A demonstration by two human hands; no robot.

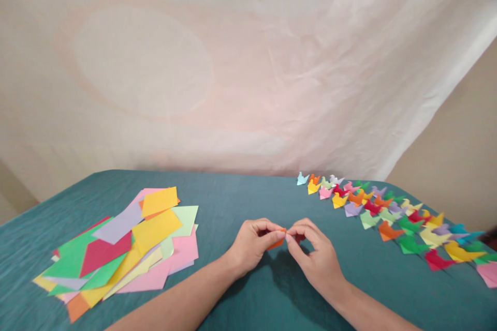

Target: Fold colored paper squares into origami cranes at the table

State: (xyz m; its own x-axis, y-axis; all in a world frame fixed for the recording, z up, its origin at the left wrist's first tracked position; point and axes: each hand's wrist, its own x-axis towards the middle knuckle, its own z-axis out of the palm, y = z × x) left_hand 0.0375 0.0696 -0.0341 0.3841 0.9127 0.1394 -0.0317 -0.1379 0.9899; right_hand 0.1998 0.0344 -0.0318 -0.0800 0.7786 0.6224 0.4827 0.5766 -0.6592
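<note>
A small folded piece of orange paper (276, 244) is held just above the table, in front of me. My left hand (254, 245) grips its body between thumb and fingers, covering most of it. My right hand (314, 251) pinches the paper's upper right tip between thumb and forefinger. The two hands nearly meet at that tip. How the paper is folded inside the left hand is hidden.
Loose coloured paper sheets (116, 248) lie in an overlapping pile at the left. Rows of small folded paper birds (388, 214) in many colours stand at the right. A dark green cloth (233, 196) covers the table, and a pale sheet (248, 62) hangs behind it.
</note>
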